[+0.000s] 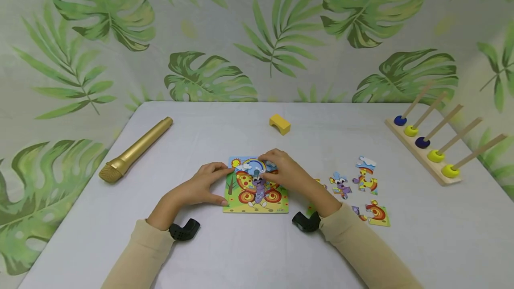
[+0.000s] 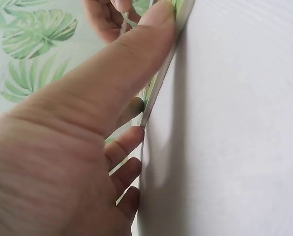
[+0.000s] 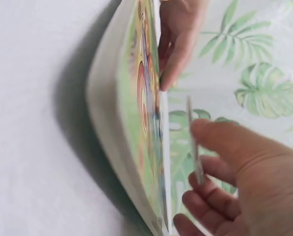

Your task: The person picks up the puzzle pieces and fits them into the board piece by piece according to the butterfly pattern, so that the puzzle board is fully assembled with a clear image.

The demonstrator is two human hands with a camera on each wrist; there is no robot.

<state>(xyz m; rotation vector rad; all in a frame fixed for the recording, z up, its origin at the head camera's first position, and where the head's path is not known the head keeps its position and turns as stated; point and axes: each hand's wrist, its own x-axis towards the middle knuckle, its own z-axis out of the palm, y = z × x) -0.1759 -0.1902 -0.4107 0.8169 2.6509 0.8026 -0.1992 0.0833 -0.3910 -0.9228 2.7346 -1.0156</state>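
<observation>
A butterfly jigsaw board (image 1: pixel 257 211) lies flat on the white table, with a sun, a rainbow and a large butterfly on it. My left hand (image 1: pixel 202 186) rests along the board's left side, its thumb near the lower left corner and its index finger near the upper left. The fingertips touch the board's edge in the left wrist view. Over the board's upper right part, my right hand (image 1: pixel 287 171) pinches a thin puzzle piece (image 3: pixel 193 142) between thumb and fingers. That piece is seen edge-on, a little apart from the board, and its picture is mostly hidden.
Several loose puzzle pieces (image 1: pixel 341 185) lie right of the board, some partly behind my right forearm. A yellow arch block (image 1: pixel 279 124) sits behind it. A gold microphone (image 1: pixel 136 148) lies at left; a wooden peg rack (image 1: pixel 421 150) with blue and yellow beads stands at right.
</observation>
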